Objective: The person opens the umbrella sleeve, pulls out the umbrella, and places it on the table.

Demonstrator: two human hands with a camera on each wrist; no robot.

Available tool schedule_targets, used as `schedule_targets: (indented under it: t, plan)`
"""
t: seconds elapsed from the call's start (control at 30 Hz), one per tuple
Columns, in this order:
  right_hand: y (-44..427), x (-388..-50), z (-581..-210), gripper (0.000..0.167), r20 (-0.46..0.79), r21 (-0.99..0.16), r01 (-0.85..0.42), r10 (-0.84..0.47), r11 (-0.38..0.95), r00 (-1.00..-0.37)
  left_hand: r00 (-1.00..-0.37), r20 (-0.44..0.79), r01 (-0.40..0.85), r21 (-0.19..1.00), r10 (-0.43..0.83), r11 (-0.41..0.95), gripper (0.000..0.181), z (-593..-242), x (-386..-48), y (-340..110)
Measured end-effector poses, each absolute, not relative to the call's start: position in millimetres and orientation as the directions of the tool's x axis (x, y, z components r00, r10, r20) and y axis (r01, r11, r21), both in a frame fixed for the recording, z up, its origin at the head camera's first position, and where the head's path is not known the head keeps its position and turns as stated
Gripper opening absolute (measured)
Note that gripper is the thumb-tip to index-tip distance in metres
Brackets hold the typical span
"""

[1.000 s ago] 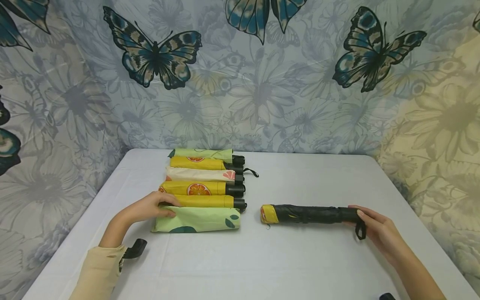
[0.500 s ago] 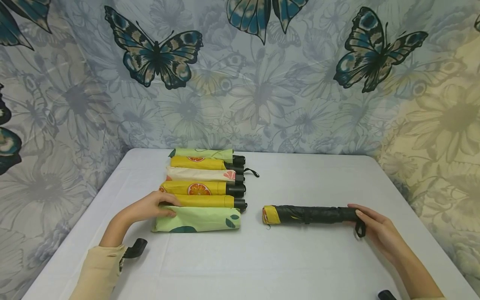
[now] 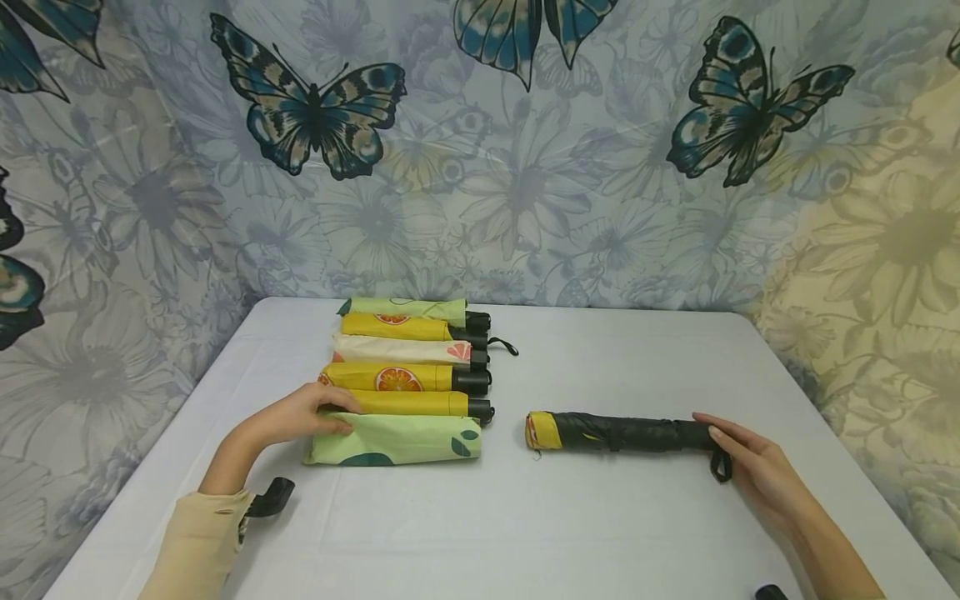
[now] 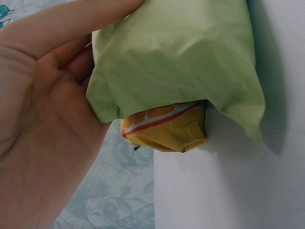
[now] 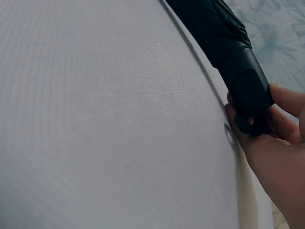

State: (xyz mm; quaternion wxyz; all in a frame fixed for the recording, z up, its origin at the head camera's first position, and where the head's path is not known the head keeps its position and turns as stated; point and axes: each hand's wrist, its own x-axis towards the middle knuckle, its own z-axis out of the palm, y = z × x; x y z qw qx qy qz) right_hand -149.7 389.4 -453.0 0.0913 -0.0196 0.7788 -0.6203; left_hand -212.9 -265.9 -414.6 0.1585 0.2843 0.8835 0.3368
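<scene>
Folded umbrellas lie side by side in a column on the white table. Nearest is a light green one [image 3: 397, 440], and my left hand [image 3: 300, 415] grips its left end, thumb on top, fingers partly hidden behind it. In the left wrist view the hand [image 4: 57, 105] is at the green cloth [image 4: 176, 62], with a yellow end [image 4: 167, 131] showing beyond. To the right, a black folded umbrella with a yellow tip [image 3: 622, 432] lies apart, and my right hand [image 3: 772, 475] holds its handle end. The right wrist view shows fingers round the black handle [image 5: 248, 86].
Behind the green umbrella lie yellow ones [image 3: 412, 403], a cream one [image 3: 401, 348] and another green one [image 3: 408, 310], black handles pointing right. A thin black strap [image 3: 504, 345] sticks out. The white table [image 3: 525, 525] meets a butterfly-patterned cloth behind.
The black umbrella's handle end has dropped slightly toward the near side, and the right hand has shifted a little with it. The left hand has stayed in place.
</scene>
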Motion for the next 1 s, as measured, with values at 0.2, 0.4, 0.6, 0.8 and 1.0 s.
schedule_targets:
  t: [0.2, 0.4, 0.6, 0.8, 1.0]
  plan:
    - [387, -149, -454, 0.049, -0.091, -0.957, 0.045, -0.148, 0.286, -0.985, -0.789, -0.094, 0.389, 0.689, 0.608, 0.611, 0.030, -414, -212, -266]
    - [387, -148, -456, 0.049, -0.069, -0.954, 0.019, -0.157, 0.298, -0.985, -0.791, -0.097, 0.382, 0.692, 0.604, 0.612, 0.029, -414, -212, -266]
    - [384, -151, -456, 0.044, 0.014, -0.979, -0.053, -0.192, 0.197, -0.981, -0.795, -0.095, 0.381, 0.690, 0.599, 0.615, 0.029, -414, -212, -266]
    - [381, -152, -454, 0.041, 0.075, -0.943, -0.127, -0.176, 0.307, -0.982, -0.797, -0.093, 0.382, 0.687, 0.596, 0.618, 0.029, -414, -212, -266]
    - [378, -149, -453, 0.043, 0.068, -0.884, -0.118, -0.126, 0.452, -0.990, -0.797, -0.095, 0.382, 0.687, 0.597, 0.618, 0.029, -413, -212, -265]
